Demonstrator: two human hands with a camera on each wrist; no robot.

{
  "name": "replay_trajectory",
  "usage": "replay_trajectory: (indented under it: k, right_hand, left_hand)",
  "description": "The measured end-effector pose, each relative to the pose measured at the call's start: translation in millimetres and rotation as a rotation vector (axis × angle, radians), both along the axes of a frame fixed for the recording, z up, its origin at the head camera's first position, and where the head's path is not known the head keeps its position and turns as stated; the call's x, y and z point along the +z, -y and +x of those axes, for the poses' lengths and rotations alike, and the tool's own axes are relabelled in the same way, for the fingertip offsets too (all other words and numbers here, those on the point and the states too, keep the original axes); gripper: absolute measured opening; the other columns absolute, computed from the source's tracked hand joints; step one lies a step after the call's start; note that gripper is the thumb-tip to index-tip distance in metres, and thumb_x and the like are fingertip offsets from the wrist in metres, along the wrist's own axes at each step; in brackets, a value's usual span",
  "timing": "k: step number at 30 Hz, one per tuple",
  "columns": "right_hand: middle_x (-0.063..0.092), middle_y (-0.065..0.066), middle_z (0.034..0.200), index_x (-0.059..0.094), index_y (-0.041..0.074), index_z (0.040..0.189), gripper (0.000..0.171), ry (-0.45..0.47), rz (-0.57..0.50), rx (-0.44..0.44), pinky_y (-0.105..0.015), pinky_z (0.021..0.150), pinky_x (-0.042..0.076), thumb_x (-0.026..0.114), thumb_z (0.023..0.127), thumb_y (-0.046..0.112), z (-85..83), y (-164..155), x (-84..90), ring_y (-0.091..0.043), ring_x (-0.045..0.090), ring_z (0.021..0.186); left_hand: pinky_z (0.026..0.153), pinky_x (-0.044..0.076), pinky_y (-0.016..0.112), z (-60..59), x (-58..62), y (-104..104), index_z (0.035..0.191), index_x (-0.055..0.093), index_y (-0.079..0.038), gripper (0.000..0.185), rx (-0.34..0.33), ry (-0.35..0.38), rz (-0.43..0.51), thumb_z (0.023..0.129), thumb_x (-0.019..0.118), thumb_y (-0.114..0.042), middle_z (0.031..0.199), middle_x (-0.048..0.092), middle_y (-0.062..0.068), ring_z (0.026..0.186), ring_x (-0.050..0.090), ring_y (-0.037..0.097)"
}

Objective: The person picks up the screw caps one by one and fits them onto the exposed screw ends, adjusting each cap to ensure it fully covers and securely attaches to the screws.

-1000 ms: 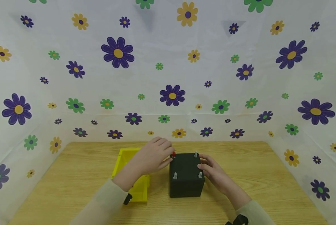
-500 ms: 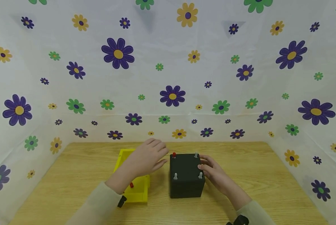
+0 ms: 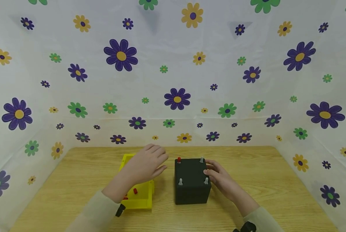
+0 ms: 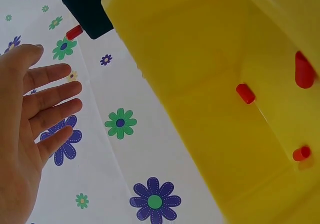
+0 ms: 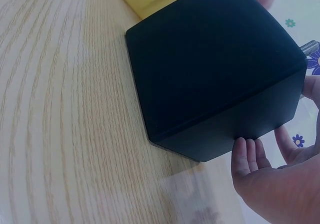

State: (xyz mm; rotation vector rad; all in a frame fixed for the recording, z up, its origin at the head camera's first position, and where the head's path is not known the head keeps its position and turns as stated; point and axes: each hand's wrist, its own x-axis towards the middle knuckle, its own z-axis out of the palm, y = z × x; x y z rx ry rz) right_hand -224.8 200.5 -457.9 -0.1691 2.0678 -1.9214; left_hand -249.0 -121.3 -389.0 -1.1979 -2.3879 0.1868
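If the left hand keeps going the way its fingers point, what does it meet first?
Probably the black box, near its top corner with the red cap. The left hand hovers open over the yellow tray, fingers aimed right. Its height is unclear, so it might pass above.

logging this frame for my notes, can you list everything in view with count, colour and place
black cube: one, black, on the table right of the tray
bolts: three, silver, upright on three top corners of the cube
red cap: one, red, on the cube's far left top corner
yellow tray: one, yellow, left of the cube
red pieces: three, red, inside the tray
table: one, light wood
flowered sheet: one, white with purple, green and yellow flowers, behind and beside the table
left hand: open, fingers straight, above the tray
right hand: fingers against the cube's right side
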Motion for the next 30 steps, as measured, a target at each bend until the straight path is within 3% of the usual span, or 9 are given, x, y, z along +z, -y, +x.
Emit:
replay_trajectory:
  k: [30]
  right_hand:
    - [0.034,-0.027,0.165,0.027,0.003,0.163,0.067,0.005,0.010,-0.003,-0.042,0.120,0.042,0.056,0.105,0.021,1.5,0.0,0.5,-0.026,0.057,0.133]
  left_hand:
    - [0.108,0.055,0.043,16.0,-8.5,23.4,0.114,0.071,-0.014,0.029,0.044,0.008,-0.006,0.099,0.073,-0.039,0.115,0.073,0.003,0.114,0.068,0.024]
